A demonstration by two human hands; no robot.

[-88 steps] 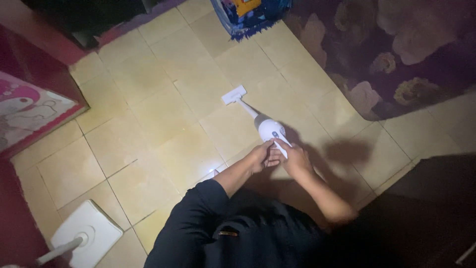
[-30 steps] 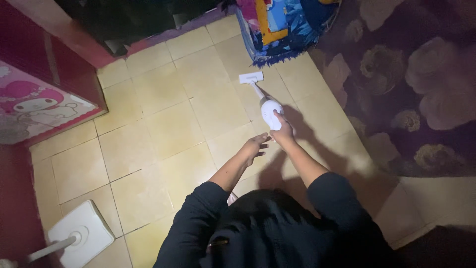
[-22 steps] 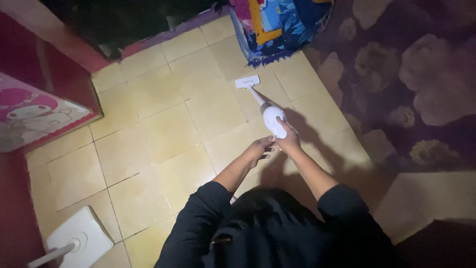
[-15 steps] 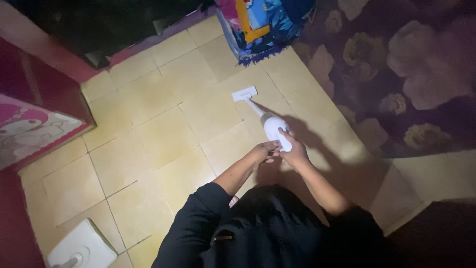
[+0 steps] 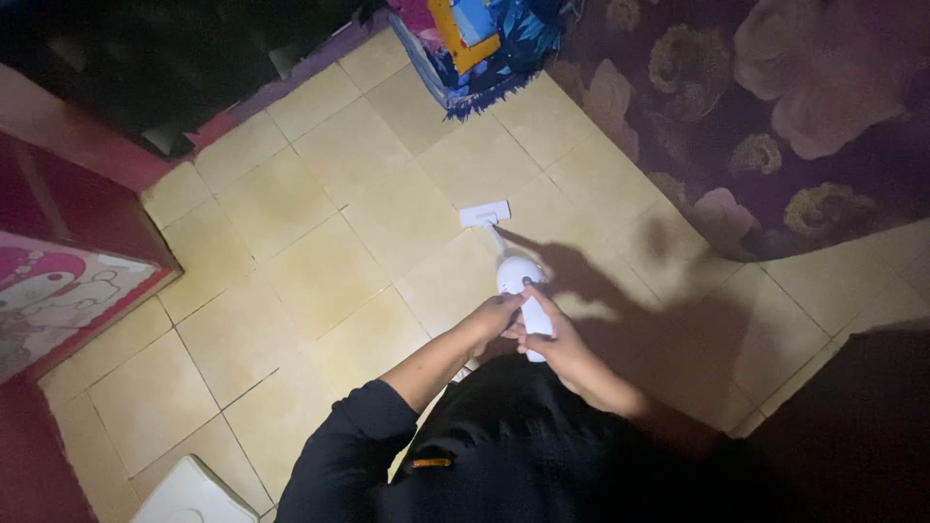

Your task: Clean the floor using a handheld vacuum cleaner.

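Note:
I hold a white handheld vacuum cleaner (image 5: 516, 276) over the beige tiled floor (image 5: 291, 232). Its thin tube runs forward to a flat white nozzle head (image 5: 484, 213) that rests on the tiles. My right hand (image 5: 544, 334) is wrapped around the vacuum's handle from the right. My left hand (image 5: 492, 314) touches the handle from the left, fingers curled against it. Both dark sleeves fill the lower middle of the view.
A dark floral carpet (image 5: 775, 107) covers the upper right. A colourful fringed mat (image 5: 465, 34) lies at the top. A red cartoon-print mat (image 5: 58, 291) sits at the left. A white flat mop head (image 5: 189, 494) pokes in at the bottom left.
I have drawn the vacuum back toward me, so the nozzle lies farther from the fringed mat. My left hand has come onto the handle. The view has shifted, hiding most of the mop head.

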